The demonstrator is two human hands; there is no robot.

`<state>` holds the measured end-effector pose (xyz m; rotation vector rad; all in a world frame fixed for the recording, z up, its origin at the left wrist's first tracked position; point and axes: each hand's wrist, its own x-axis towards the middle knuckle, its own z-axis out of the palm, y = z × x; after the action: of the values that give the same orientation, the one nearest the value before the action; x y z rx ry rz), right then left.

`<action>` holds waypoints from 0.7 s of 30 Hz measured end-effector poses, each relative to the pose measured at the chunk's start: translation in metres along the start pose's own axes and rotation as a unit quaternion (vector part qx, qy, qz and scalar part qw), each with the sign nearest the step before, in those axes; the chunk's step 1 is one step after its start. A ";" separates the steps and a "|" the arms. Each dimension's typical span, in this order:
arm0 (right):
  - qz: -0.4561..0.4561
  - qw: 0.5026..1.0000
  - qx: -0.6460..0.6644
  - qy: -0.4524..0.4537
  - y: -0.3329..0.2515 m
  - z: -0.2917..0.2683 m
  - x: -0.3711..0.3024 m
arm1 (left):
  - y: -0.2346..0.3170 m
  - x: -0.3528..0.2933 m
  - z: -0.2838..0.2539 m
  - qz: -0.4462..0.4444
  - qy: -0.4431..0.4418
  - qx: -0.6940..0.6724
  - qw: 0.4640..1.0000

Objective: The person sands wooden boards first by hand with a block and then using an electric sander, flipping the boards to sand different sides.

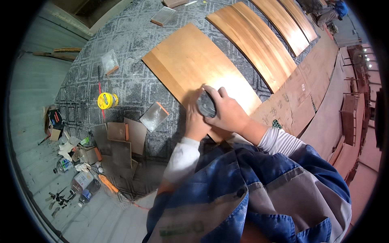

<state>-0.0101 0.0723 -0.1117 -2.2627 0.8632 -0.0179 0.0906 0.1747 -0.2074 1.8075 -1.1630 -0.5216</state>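
A wide, glossy light-brown wooden board [184, 50] lies in front of me on the patterned grey carpet. Over its near part, my left hand [195, 121] and my right hand [227, 110] are closed together around a dark grey rounded object [206, 104]. The right hand's fingers curl over its top and right side, while the left hand presses against its left side. Its exact kind and its underside are hidden by my hands. I cannot tell whether it touches the board.
More wooden boards [255, 40] lie to the right, bordered by cardboard [298, 91]. Left of me are a yellow tub [107, 101], a silver-faced block [154, 116] with an orange edge, stacked flat pieces [120, 150] and bottles [82, 180]. A person [334, 12] is at the far right.
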 end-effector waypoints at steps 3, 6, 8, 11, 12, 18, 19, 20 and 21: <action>-0.003 1.000 0.011 0.024 -0.034 0.015 0.061 | -0.041 0.049 -0.030 -0.019 0.014 -0.043 0.999; -0.023 0.999 0.019 0.013 -0.064 0.028 0.137 | -0.100 0.098 -0.063 -0.031 0.079 -0.083 0.993; -0.021 1.000 0.015 0.014 -0.086 0.030 0.194 | -0.136 0.140 -0.089 -0.056 0.094 -0.135 0.985; -0.006 1.000 0.016 0.007 -0.101 0.018 0.239 | -0.117 0.191 -0.134 -0.205 -0.002 -0.297 0.933; -0.004 1.000 0.017 -0.002 -0.103 0.021 0.252 | -0.107 0.199 -0.143 -0.247 -0.045 -0.348 0.903; -0.006 1.000 0.022 0.000 -0.075 0.027 0.167 | -0.107 0.125 -0.086 -0.005 0.101 -0.010 0.995; -0.008 1.000 0.021 0.001 -0.077 0.026 0.185 | -0.111 0.133 -0.088 -0.024 0.102 -0.061 0.993; -0.015 1.000 0.020 0.001 -0.085 0.024 0.216 | -0.125 0.157 -0.099 -0.029 0.095 -0.105 0.989; -0.029 0.999 0.020 0.001 -0.091 0.026 0.243 | -0.138 0.182 -0.117 -0.080 0.083 -0.148 0.982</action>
<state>0.2381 -0.0068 -0.1286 -2.2513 0.7911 -0.0644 0.3301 0.0908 -0.2452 1.6579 -0.7855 -0.5901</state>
